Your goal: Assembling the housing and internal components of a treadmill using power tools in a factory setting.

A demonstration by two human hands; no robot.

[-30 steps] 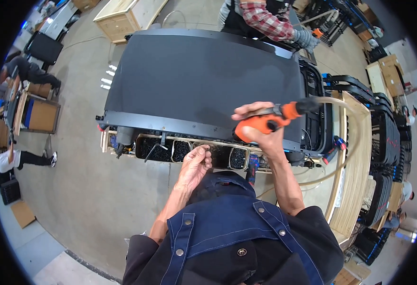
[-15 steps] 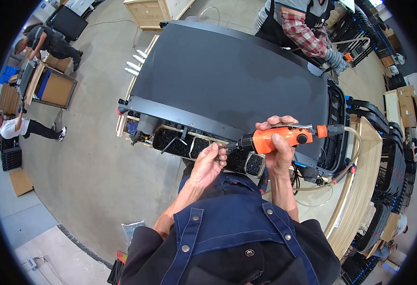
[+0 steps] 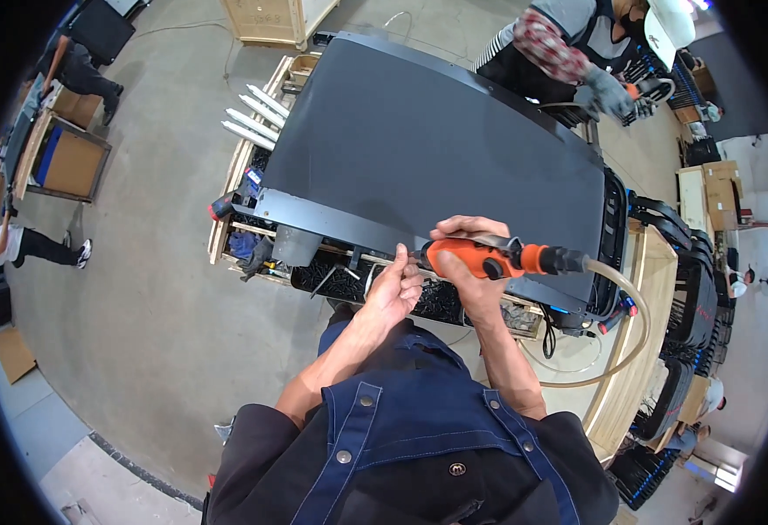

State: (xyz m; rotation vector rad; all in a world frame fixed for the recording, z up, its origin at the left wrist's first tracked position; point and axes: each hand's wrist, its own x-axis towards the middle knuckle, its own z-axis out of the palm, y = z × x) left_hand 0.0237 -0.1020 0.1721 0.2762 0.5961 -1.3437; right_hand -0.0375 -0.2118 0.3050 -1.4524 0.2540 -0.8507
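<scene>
My right hand [image 3: 480,293] is wrapped round an orange air screwdriver [image 3: 534,259], which lies level and points left. Its dark front end reaches the fingers of my left hand [image 3: 393,293]. Those fingers are closed in a pinch beside the near metal rail [image 3: 331,219] of a large dark grey panel [image 3: 436,149]. Whatever the pinch holds is too small and covered to make out. A tray of loose black screws [image 3: 340,282] sits below the rail, with more dark small parts [image 3: 436,302] under my hands.
A beige hose [image 3: 633,332] loops from the tool past a wooden crate [image 3: 622,402]. Several white cartridges [image 3: 253,122] stick out at the panel's left end. Across the panel, a co-worker's gloved hand [image 3: 611,94] holds another tool. Two people work at a bench [image 3: 69,162] far left.
The screwdriver and both hands have moved up to the panel's near rail. My right hand has shifted left with the tool. The co-worker leans further in; the view has turned slightly.
</scene>
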